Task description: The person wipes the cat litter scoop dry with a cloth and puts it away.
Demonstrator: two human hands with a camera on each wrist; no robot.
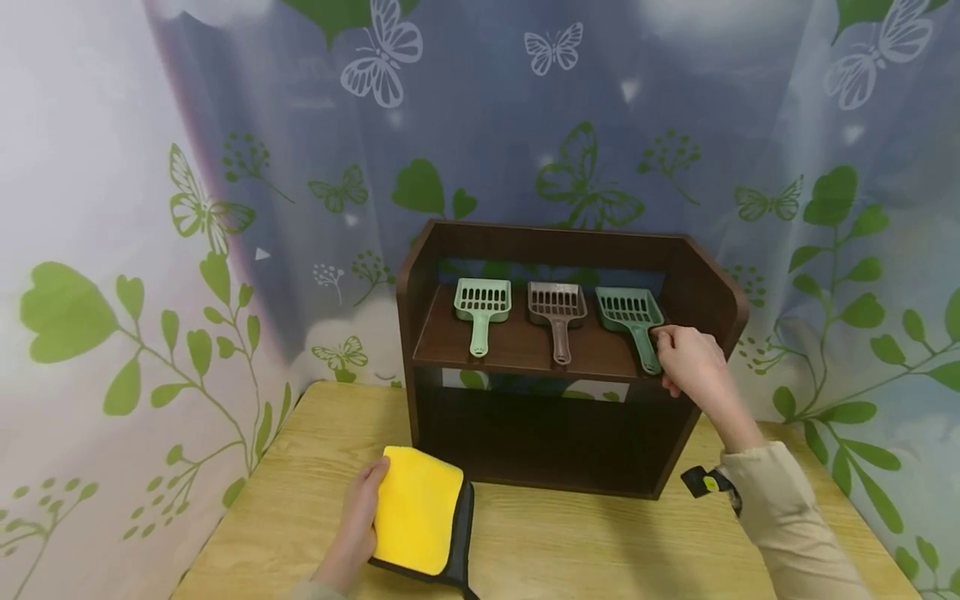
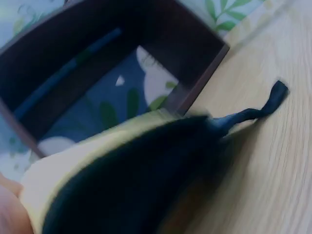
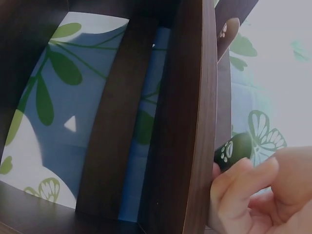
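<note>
My left hand (image 1: pixel 362 510) grips a folded yellow cloth (image 1: pixel 417 510) by its left edge, thumb on the yellow face. The cloth's dark backing and loop (image 2: pixel 251 114) show in the left wrist view. On the upper shelf lie three slotted litter scoops in a row, handles toward me: a light green scoop (image 1: pixel 482 315), a brown scoop (image 1: pixel 559 323) and a dark green scoop (image 1: pixel 643 346). Curled fingers of my right hand (image 1: pixel 692 362) pinch the dark green scoop's handle near its end. Its paw-printed handle end (image 3: pixel 234 151) shows beside those fingers in the right wrist view.
A dark brown two-level shelf (image 1: pixel 542 354) stands on the light wooden table (image 1: pixel 570 542), its raised right side wall (image 1: pixel 708 292) close to my right hand. Behind it hangs a curtain (image 1: pixel 480 108) printed with butterflies and leaves.
</note>
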